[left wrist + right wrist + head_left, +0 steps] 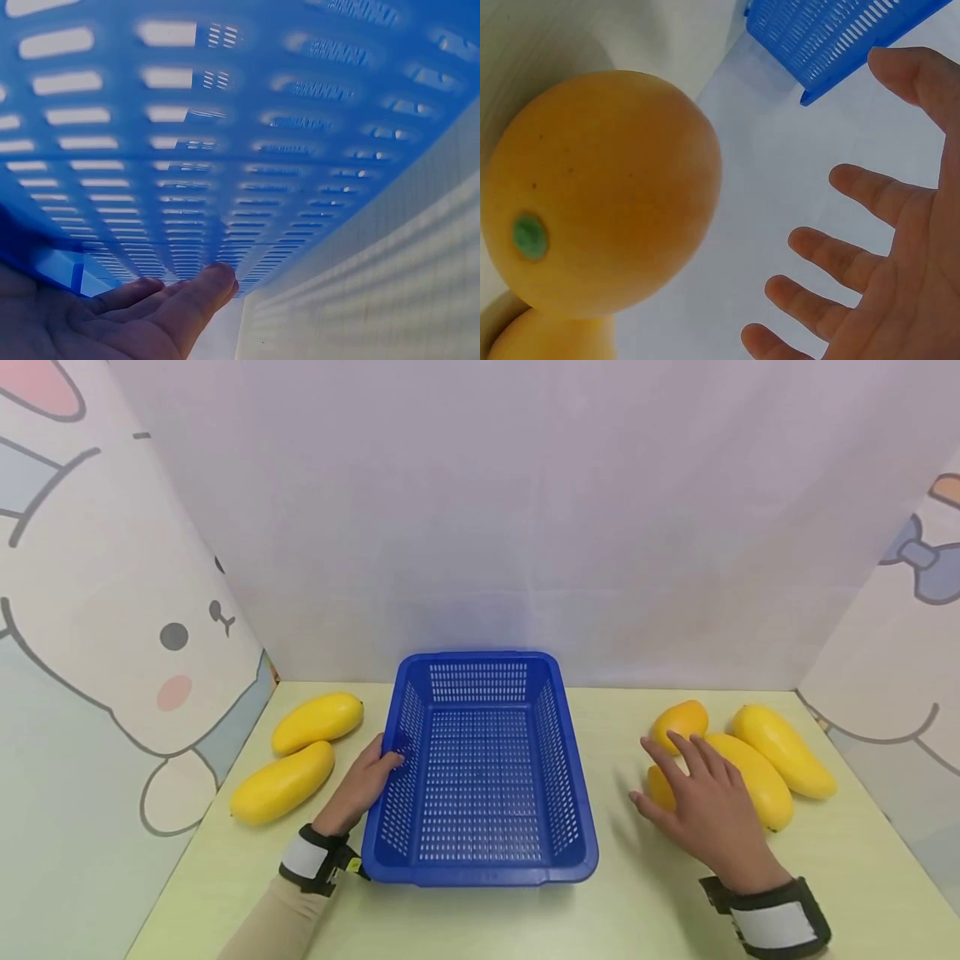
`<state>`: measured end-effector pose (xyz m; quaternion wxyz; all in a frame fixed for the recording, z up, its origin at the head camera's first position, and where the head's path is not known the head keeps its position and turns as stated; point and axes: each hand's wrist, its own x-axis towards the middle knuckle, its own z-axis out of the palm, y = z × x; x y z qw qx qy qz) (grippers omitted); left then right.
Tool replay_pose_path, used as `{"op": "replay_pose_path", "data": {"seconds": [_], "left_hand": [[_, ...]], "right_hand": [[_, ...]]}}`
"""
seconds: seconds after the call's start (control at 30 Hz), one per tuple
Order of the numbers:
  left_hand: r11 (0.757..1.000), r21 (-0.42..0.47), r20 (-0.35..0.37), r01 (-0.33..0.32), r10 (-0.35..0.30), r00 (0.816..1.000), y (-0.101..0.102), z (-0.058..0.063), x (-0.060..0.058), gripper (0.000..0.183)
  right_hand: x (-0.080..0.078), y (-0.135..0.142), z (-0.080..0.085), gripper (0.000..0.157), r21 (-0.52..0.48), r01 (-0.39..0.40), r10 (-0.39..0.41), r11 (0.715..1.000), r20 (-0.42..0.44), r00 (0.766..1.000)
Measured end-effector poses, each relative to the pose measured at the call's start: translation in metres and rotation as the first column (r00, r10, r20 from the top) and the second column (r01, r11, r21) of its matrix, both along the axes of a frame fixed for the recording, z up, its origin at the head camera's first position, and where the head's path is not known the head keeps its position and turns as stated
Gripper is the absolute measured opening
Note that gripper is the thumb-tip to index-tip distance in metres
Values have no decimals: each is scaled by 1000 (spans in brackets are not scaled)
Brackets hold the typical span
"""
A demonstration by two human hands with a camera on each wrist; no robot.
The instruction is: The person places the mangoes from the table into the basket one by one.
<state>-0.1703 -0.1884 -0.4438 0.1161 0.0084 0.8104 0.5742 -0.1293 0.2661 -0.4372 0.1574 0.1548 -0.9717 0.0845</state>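
My left hand [367, 783] holds the left rim of a blue plastic basket [480, 873], thumb over the edge and fingers along the outside. The slotted side wall [217, 142] fills most of the left wrist view. Nothing lies inside the basket. Over the yellow mangoes at the right, my right hand [708, 817] hovers with fingers spread and holds nothing. Its fingers partly cover a mango [662, 789]. In the right wrist view, a round orange-yellow mango [604, 195] with a green stem spot lies close to the open palm.
Two mangoes [318, 722] lie to the left of the basket. Several more, including a long one [783, 752] and a small one [681, 723], are grouped at the right. A pale wall [540, 527] stands behind the light table [480, 927], with rabbit-print panels at both sides.
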Motion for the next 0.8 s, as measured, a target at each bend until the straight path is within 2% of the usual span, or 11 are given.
{"op": "replay_pose_path", "data": {"seconds": [0.13, 0.33, 0.8], "left_hand": [[1000, 5, 3, 0, 0, 1000, 0, 0, 0, 55], [1000, 1, 1, 5, -5, 1000, 0, 0, 1, 56], [1000, 3, -4, 0, 0, 1000, 1, -1, 0, 55]], "right_hand": [[-2, 4, -8, 79, 18, -8, 7, 1000, 35, 999], [-3, 6, -18, 77, 17, -19, 19, 1000, 33, 999], [-7, 8, -26, 75, 23, -1, -1, 1000, 102, 995]]}}
